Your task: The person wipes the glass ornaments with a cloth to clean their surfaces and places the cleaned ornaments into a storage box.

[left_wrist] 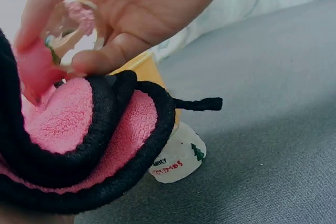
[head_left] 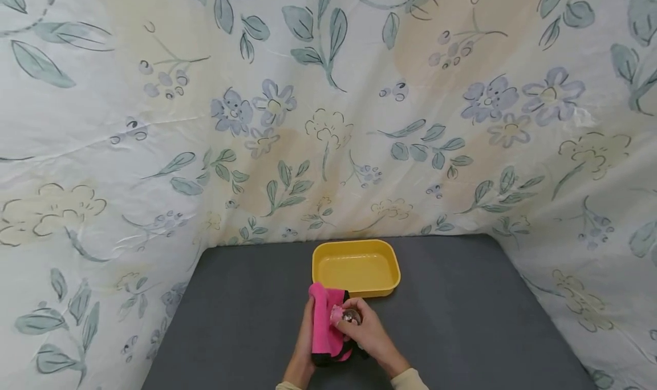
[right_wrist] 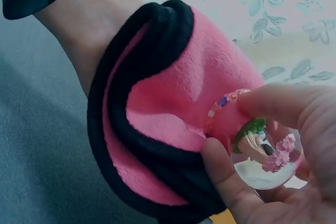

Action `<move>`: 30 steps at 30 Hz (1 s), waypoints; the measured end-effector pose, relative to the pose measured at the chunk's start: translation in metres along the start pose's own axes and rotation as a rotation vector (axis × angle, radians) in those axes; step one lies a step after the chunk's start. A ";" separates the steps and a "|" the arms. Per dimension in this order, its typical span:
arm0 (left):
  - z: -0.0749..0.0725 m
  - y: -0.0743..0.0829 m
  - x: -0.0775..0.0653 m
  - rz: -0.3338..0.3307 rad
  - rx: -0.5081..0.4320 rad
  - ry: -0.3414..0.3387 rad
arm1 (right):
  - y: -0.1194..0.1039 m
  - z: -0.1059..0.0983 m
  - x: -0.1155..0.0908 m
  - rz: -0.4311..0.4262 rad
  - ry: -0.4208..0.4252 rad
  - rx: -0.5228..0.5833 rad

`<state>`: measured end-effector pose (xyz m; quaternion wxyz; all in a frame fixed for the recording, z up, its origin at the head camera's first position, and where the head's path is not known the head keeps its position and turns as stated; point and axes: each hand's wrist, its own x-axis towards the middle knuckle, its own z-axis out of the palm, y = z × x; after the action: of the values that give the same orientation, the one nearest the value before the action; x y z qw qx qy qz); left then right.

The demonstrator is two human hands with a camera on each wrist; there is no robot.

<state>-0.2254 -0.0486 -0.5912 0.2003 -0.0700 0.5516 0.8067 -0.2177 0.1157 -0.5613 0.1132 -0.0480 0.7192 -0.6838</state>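
My left hand (head_left: 304,334) grips a folded pink cloth (head_left: 321,321) with black edging; most of its fingers are hidden behind the fabric. Pinched between the thumb and fingers of my right hand (head_left: 370,332) is a small snow globe (right_wrist: 270,163). Its pink base is ringed with tiny coloured bits and touches the cloth. Pink blossoms and a green patch show through the clear dome. In the left wrist view, a white object (left_wrist: 184,163) with red and black lettering and a green tree lies on the table below the cloth, partly covered by it.
A yellow tray (head_left: 382,292) sits on the dark grey table (head_left: 462,321) just beyond my hands. Flower-printed fabric (head_left: 328,122) stands behind the table and along both sides. A black loop (left_wrist: 202,103) sticks out from the cloth.
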 end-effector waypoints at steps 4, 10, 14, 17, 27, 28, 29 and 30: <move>0.002 0.000 0.001 0.008 0.081 0.087 | 0.002 0.003 0.004 -0.042 0.023 -0.107; 0.002 0.001 0.004 0.041 0.133 0.149 | 0.003 0.009 0.008 -0.059 0.052 -0.227; 0.001 0.002 0.006 0.065 0.109 0.133 | 0.003 0.010 0.011 -0.053 0.041 -0.229; -0.001 0.003 0.005 0.064 0.132 0.154 | 0.002 0.010 0.011 -0.057 -0.027 -0.189; -0.014 0.002 -0.001 0.020 0.146 0.144 | 0.002 0.014 0.004 -0.076 -0.111 -0.157; -0.015 0.002 -0.001 0.016 0.145 0.145 | 0.003 0.014 0.004 -0.088 -0.101 -0.184; -0.016 0.002 -0.002 0.011 0.152 0.155 | 0.004 0.015 0.005 -0.096 -0.089 -0.218; -0.017 0.002 -0.002 0.008 0.156 0.161 | 0.005 0.015 0.005 -0.100 -0.079 -0.252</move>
<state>-0.2261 -0.0649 -0.5951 0.1570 -0.1165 0.6274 0.7538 -0.2185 0.1003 -0.5671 0.1003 -0.1245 0.7911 -0.5905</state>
